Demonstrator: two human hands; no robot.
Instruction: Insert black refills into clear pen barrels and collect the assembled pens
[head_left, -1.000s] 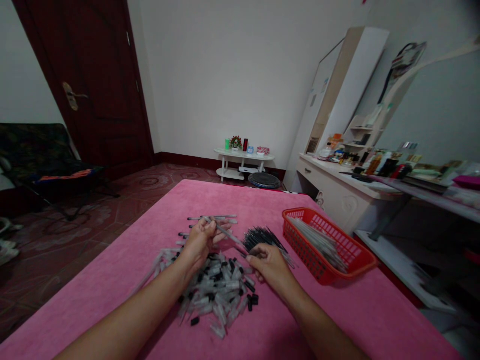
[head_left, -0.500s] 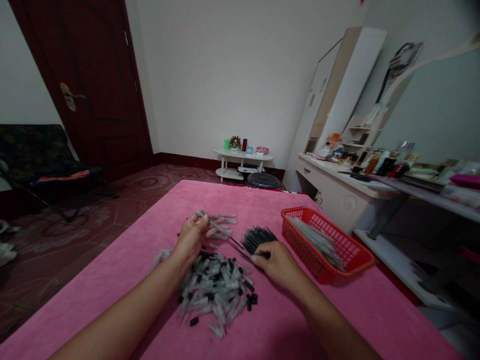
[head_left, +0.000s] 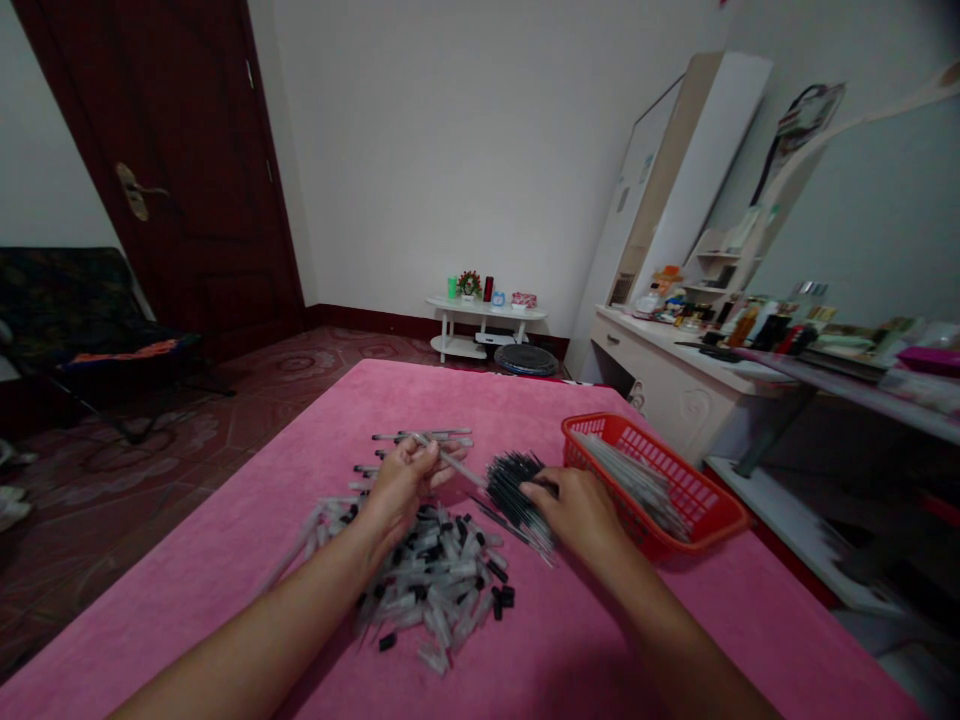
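A clear pen barrel (head_left: 459,465) is pinched between the thumb and fingers of my left hand (head_left: 405,482), its lower end slanting right toward the refills. My right hand (head_left: 577,508) reaches over a bundle of dark-ended pen refills (head_left: 517,485). Its thumb and forefinger close on refills at the bundle's right side; the exact grip is partly hidden. In front of my left wrist lies a heap of clear pen caps with black pieces (head_left: 439,580). Beyond the left hand, several capped pens (head_left: 450,434) lie in rows on the pink cloth (head_left: 330,410).
To the right, a red plastic basket (head_left: 720,535) holds clear pen barrels (head_left: 637,485). More clear barrels (head_left: 296,545) lie beside my left forearm. A white dressing table (head_left: 660,370) stands past the basket, and a low white stand (head_left: 487,312) is by the far wall.
My right hand has moved right and slightly away from me, from beside the barrel's end to the refill bundle. The left hand, still holding the barrel, has shifted slightly right.
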